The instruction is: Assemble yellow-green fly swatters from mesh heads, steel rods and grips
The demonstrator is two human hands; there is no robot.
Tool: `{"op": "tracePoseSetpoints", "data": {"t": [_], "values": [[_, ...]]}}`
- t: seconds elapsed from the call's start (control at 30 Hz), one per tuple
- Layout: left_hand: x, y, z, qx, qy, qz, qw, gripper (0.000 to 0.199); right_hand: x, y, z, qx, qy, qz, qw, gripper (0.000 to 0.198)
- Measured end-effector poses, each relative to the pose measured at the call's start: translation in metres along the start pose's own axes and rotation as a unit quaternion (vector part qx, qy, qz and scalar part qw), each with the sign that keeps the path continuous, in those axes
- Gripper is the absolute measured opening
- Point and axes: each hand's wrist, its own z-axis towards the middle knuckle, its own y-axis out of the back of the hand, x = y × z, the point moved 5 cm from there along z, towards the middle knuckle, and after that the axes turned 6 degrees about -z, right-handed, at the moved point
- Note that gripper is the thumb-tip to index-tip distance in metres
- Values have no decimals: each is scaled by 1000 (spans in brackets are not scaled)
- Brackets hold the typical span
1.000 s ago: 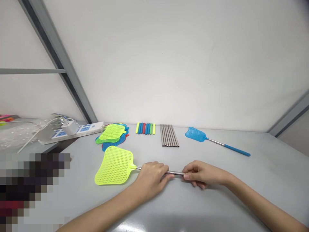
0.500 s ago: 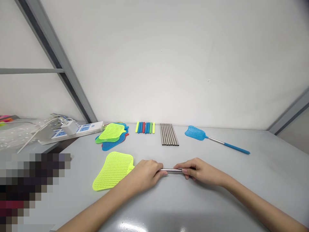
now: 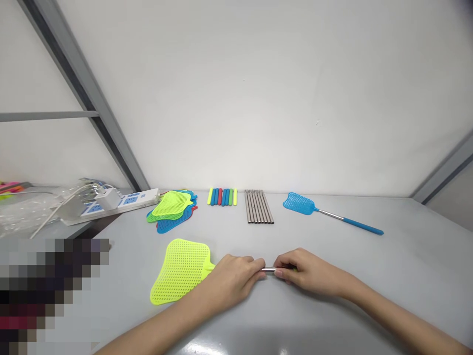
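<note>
Head view, and the metal rod runs sideways, right of the yellow mesh paddle, left hand nearer that paddle with fingers closed round the rod, right hand pinching it farther out.

- From the middle of the view, the left hand lies at 6 o'clock, wrapped round a metal tube
- Right hand between 4 and 5 o'clock, fingers pinching the same tube, a sliver of yellow-green showing between them
- Yellow perforated swatter head at 7 o'clock, its neck running under the left hand
- Stacked swatter heads at 8 o'clock, yellow on top, green and blue beneath
- Short coloured sticks in a row, near the middle, between 7 and 8 o'clock
- Metal rods side by side, between 4 and 5 o'clock
- Blue swatter towards 4 o'clock
- White power strip towards 9 o'clock
</note>
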Motion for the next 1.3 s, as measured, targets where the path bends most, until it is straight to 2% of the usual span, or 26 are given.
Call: {"op": "tracePoseSetpoints", "data": {"t": [0.23,0.4,0.73,0.97,1.17,1.3], "values": [[0,3,-1,-9,-23,-29,999,31,-1,1,0,-12,17,35,999,28],[-1,4,0,-7,-22,-41,999,30,-1,0,2,-11,7,40,999,33],[18,9,3,-12,44,-89,995,39,-6,8,0,-15,-1,10,1000,30],[19,1,0,6,30,-87,996,39,-14,-5,-1,28,-45,74,996,30],[14,3,-6,73,4,-125,989,34,-3,-14,-3,47,-18,98,994,30],[11,3,-5,60,7,-114,992,34,-1,-12,-1,45,-11,102,994,31]]}}
